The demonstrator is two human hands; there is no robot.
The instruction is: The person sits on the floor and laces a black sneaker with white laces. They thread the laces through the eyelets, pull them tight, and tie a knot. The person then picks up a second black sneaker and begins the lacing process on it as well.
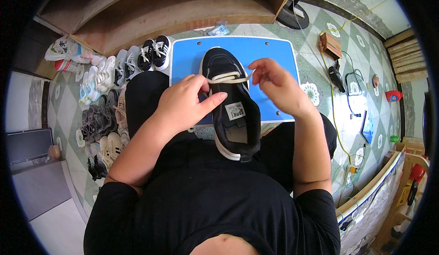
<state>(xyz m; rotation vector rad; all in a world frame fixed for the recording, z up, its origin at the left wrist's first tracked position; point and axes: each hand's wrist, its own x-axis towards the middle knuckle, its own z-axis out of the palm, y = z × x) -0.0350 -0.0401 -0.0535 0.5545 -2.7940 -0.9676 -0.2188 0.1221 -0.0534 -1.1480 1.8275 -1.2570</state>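
A black sneaker (215,65) with a white sole lies toe-away from me. Its front part is on the small blue table (270,53), and its heel reaches over the near edge toward my lap. A cream-white shoelace (231,78) crosses its upper below the toe. At the shoe's left side is my left hand (190,101), its fingers curled by the lace and its thumb laid over the shoe opening. On the other side, my right hand (276,83) pinches the lace's right end, pulled out past the shoe's edge. A pale label (235,111) shows on the insole.
Rows of shoes (107,111) stand on the tiled floor to the left. Beyond the table is a wooden shelf (201,12). A cardboard box (330,45), yellow cord (331,104) and black cables lie at the right. A wooden-framed piece (370,181) fills the lower right.
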